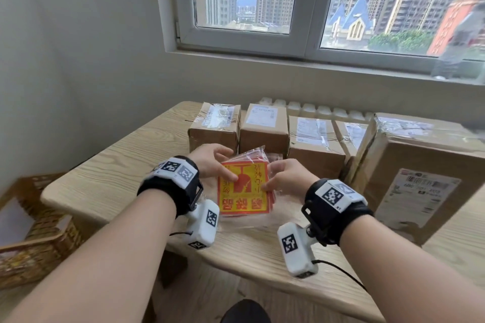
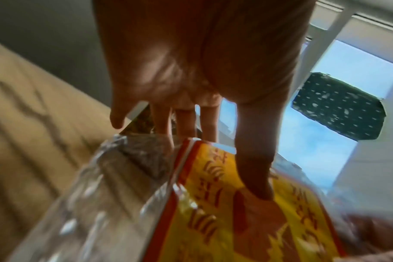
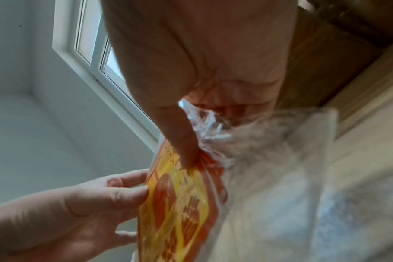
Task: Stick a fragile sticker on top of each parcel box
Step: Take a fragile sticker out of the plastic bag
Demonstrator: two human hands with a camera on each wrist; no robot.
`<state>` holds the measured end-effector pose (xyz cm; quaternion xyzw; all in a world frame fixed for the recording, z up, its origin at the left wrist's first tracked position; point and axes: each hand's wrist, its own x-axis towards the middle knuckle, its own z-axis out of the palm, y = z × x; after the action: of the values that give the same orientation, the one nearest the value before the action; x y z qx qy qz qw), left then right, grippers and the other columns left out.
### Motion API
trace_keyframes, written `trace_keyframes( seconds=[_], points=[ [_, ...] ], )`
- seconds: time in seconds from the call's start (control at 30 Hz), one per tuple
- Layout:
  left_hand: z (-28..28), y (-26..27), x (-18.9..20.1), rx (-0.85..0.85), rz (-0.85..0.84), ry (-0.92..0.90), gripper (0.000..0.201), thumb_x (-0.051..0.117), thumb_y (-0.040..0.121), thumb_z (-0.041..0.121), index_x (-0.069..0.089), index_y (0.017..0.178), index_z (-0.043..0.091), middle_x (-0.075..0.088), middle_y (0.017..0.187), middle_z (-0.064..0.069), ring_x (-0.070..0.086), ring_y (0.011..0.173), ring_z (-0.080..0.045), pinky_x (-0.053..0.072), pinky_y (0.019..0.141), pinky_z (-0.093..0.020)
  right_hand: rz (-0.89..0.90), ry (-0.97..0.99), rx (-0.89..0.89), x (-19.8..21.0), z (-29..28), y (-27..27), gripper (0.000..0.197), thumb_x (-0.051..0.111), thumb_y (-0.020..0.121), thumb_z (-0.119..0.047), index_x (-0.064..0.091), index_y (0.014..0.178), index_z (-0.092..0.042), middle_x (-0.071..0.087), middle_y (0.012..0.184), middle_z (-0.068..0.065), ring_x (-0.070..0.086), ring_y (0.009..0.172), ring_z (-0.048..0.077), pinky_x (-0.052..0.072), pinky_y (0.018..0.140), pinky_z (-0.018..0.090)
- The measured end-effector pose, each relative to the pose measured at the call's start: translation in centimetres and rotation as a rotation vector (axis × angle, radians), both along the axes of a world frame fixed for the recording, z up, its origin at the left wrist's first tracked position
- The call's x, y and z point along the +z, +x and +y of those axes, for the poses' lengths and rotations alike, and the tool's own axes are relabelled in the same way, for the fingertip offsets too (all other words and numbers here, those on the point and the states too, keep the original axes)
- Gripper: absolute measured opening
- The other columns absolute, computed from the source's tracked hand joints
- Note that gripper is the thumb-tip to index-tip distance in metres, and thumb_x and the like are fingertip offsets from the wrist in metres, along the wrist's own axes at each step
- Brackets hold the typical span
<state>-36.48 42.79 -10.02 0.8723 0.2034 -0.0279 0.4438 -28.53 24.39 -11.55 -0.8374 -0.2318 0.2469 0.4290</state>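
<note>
Head view: both hands (image 1: 212,162) (image 1: 288,178) pinching sticker stack (image 1: 242,189) before parcel boxes (image 1: 263,126).

A high-rise flat's room: window (image 1: 301,5) at the top shows tower blocks, radiator (image 1: 309,109) below, wicker basket (image 1: 34,231) lower left.

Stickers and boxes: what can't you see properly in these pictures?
- Stickers: how many are in the stack; head view shows only the top one, and the bag wraps them.
- Fourth box: mostly hidden behind the big box in the head view.
- Box labels: print too small and blurry to read.
- Left hand, right hand: fingertips under the stickers hidden.
- Basket: cut off by the left edge.
</note>
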Motion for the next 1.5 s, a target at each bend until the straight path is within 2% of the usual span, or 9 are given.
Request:
trace_keyframes(
  seconds=[0.17,0.43,0.6,0.73,0.9,1.03,1.17,1.37,1.5],
  points=[
    [-2.4,0.4,2.0,-0.142,0.009,0.07,0.018,0.071,0.082,0.026,0.069,0.098,0.018,0.072,0.093,0.0,0.068,0.084,-0.013,0.051,0.064,-0.022,0.02,0.13,0.0,1.1,-1.0,0.1,0.017,0.066,0.082,0.002,0.067,0.074,-0.013,0.07,0.096,0.015,0.068,0.097,0.029,0.054,0.091,0.045],
    [-1.7,0.1,2.3,0.053,-0.15,-0.101,0.008,0.065,0.087,0.026,0.067,0.087,0.018,0.072,0.102,-0.009,0.068,0.095,-0.025,0.052,0.089,-0.043,-0.03,0.085,-0.006,1.6,-3.2,-0.5,0.047,0.063,0.082,-0.055,0.072,0.103,-0.014,0.067,0.104,0.002,0.058,0.093,0.015,0.046,0.072,0.026],
    [-1.7,-0.3,3.0,0.19,-0.232,-0.075,0.02,0.061,0.091,0.023,0.067,0.107,0.012,0.071,0.102,-0.008,0.066,0.079,-0.018,0.05,0.059,-0.025,0.026,0.272,-0.096,2.1,-2.9,-0.6,0.042,0.071,0.069,-0.041,0.065,0.095,-0.008,0.069,0.11,0.015,0.066,0.101,0.029,0.05,0.097,0.046],
    [-1.0,-0.5,3.3,0.282,-0.183,-0.071,0.016,0.056,0.094,0.025,0.065,0.095,0.011,0.07,0.098,-0.011,0.067,0.085,-0.025,0.055,0.074,-0.034,0.092,0.423,-0.151,2.7,-3.2,-0.5,0.026,0.072,0.081,-0.018,0.057,0.098,-0.006,0.07,0.087,0.02,0.066,0.07,0.025,0.056,0.08,0.045],
    [0.8,-0.9,2.6,0.349,-0.041,-0.056,0.029,0.054,0.095,0.028,0.06,0.11,0.004,0.068,0.106,-0.015,0.066,0.099,-0.03,0.052,0.092,-0.043,-0.053,0.395,-0.331,2.5,-3.8,0.4,0.024,0.069,0.086,-0.027,0.059,0.104,-0.013,0.061,0.065,0.002,0.05,0.044,0.009,0.046,0.046,0.026],
    [2.7,-1.0,0.3,0.353,-0.005,-0.232,0.038,0.056,0.092,0.029,0.056,0.115,-0.001,0.068,0.11,-0.019,0.066,0.102,-0.033,0.049,0.096,-0.049,-0.146,0.295,-0.463,1.3,-3.5,1.8,0.017,0.061,0.088,-0.029,0.063,0.097,-0.015,0.069,0.087,0.007,0.067,0.081,0.024,0.056,0.083,0.045],
    [3.0,-0.9,-0.6,0.339,-0.032,-0.382,0.031,0.051,0.095,0.025,0.055,0.112,-0.001,0.067,0.112,-0.021,0.064,0.106,-0.036,0.046,0.098,-0.053,0.053,0.172,-0.262,-0.4,-3.0,1.1,0.083,0.051,0.078,-0.073,0.054,0.131,-0.011,0.058,0.131,0.004,0.056,0.117,0.023,0.042,0.103,0.042],
    [3.5,-0.4,-2.1,0.394,-0.006,-0.189,0.019,0.055,0.094,0.021,0.058,0.087,0.003,0.064,0.109,-0.016,0.062,0.103,-0.03,0.045,0.1,-0.048,-0.023,0.383,-0.254,0.0,-3.8,0.4,0.011,0.071,0.084,-0.026,0.071,0.088,-0.015,0.066,0.074,0.001,0.057,0.057,0.006,0.047,0.057,0.02],
    [3.6,-0.2,-3.3,0.426,0.083,-0.062,0.041,0.06,0.092,0.025,0.058,0.117,-0.008,0.062,0.119,-0.022,0.06,0.111,-0.035,0.045,0.1,-0.045,0.034,0.275,-0.176,0.1,-3.9,0.1,0.02,0.068,0.084,-0.027,0.076,0.079,-0.01,0.065,0.066,0.0,0.052,0.054,0.007,0.043,0.058,0.02]
  ],
)
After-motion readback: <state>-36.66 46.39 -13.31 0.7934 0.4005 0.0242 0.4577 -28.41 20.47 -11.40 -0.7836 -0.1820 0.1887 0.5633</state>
